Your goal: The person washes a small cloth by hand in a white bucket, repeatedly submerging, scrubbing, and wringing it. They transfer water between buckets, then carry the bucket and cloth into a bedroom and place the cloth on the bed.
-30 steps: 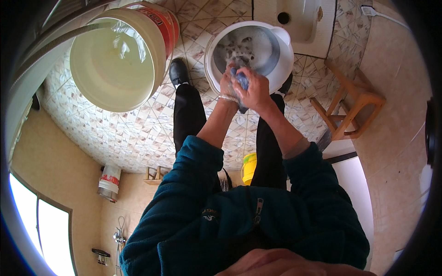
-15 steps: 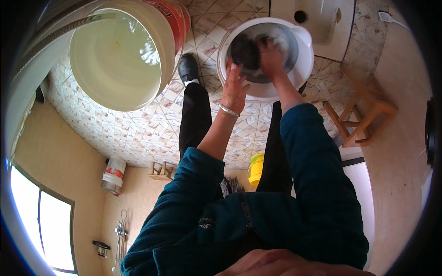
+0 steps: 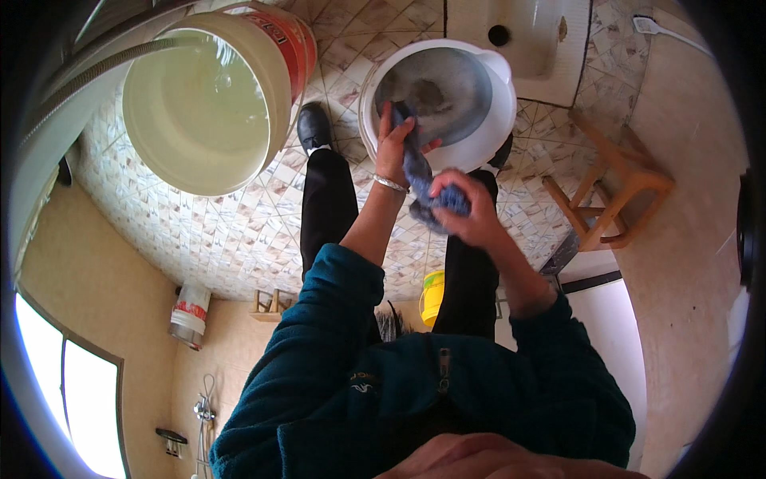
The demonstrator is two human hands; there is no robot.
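Observation:
A wet blue-grey cloth (image 3: 416,169) stretches between my two hands, above the near edge of a white basin (image 3: 504,120). My left hand (image 3: 392,152), with a silver bracelet at the wrist, has its thumb over the upper end of the cloth. Bunched folds at the lower end are gripped by my right hand (image 3: 476,215), which is a little blurred and nearer to my body. Grey, cloudy water (image 3: 455,88) with some foam swirls inside the basin.
On the left stands a big cream bucket (image 3: 281,120) of water, a hose (image 3: 104,73) reaching into it. A squat toilet (image 3: 542,48) lies beyond the basin. To the right is a wooden stool (image 3: 630,180); a yellow bucket (image 3: 432,299) is near my legs.
My right hand has come out of the basin toward my body, pulling the cloth up from the water. The left hand, earlier spread at the rim, now has hold of the cloth too.

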